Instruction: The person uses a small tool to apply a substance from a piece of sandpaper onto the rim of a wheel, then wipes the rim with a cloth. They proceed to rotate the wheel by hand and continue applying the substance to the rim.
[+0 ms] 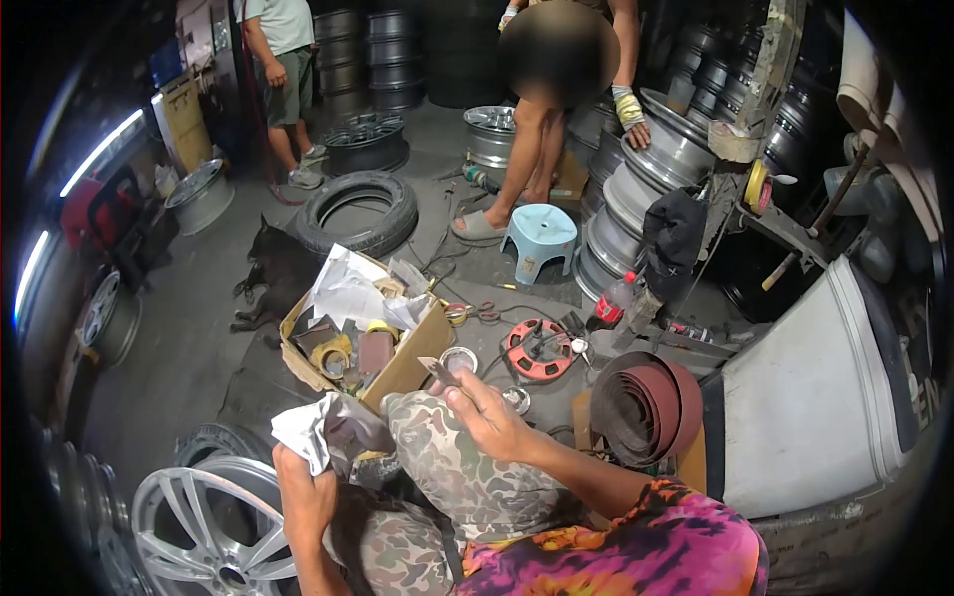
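Note:
My left hand (pixel 306 497) is closed on a crumpled white cloth (pixel 306 429) above my left knee. My right hand (pixel 487 412) pinches a small flat tool with a pale tip (pixel 431 369), held over my right knee in camouflage trousers (pixel 487 487). Just beyond my knees stands an open cardboard box (pixel 412 348) holding white paper (pixel 348 288), tape and a brownish block (pixel 376 352). A small round tin (pixel 458 360) sits right behind the tool. Beside my left forearm lies a silver alloy wheel (pixel 214 531).
A red cable reel (pixel 538 350), cola bottle (pixel 613 301), blue stool (pixel 540 241) and rolled abrasive belt (pixel 646 407) are ahead and right. A black dog (pixel 281 273) lies near a tyre (pixel 358 214). Two people stand behind, one touching stacked rims (pixel 636 199).

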Demonstrator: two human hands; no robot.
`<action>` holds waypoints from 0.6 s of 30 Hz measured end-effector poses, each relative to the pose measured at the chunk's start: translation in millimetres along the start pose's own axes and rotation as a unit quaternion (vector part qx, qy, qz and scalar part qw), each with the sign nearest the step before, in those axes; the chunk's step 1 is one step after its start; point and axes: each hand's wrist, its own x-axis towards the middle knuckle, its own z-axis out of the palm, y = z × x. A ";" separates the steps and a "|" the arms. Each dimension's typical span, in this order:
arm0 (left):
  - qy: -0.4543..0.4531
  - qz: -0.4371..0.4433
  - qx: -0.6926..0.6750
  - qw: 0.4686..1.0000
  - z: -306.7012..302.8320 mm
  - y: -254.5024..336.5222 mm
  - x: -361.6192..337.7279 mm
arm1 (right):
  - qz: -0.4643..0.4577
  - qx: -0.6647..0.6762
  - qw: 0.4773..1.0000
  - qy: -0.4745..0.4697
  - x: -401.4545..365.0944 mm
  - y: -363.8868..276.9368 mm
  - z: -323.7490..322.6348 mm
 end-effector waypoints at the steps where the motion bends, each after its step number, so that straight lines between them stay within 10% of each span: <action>1: 0.026 0.005 0.018 0.999 -1.4 4.9 0.6 | 0.001 0.003 1.000 -0.001 0.5 8.5 2.4; 11: 0.118 -0.036 -0.147 0.981 -39.0 47.4 -6.7 | 0.081 0.116 0.990 0.019 4.8 41.9 17.8; 13: 0.219 -0.020 0.034 0.975 -54.2 39.0 -17.6 | 0.053 0.111 0.992 0.012 14.7 47.3 20.2; 15: 0.258 0.038 -0.504 0.823 -62.6 39.8 -16.7 | 0.088 0.176 0.980 0.002 21.5 39.3 32.4; 18: 0.113 0.176 -0.638 0.741 -84.7 40.4 -16.6 | 0.084 0.340 0.932 -0.090 24.9 33.5 54.1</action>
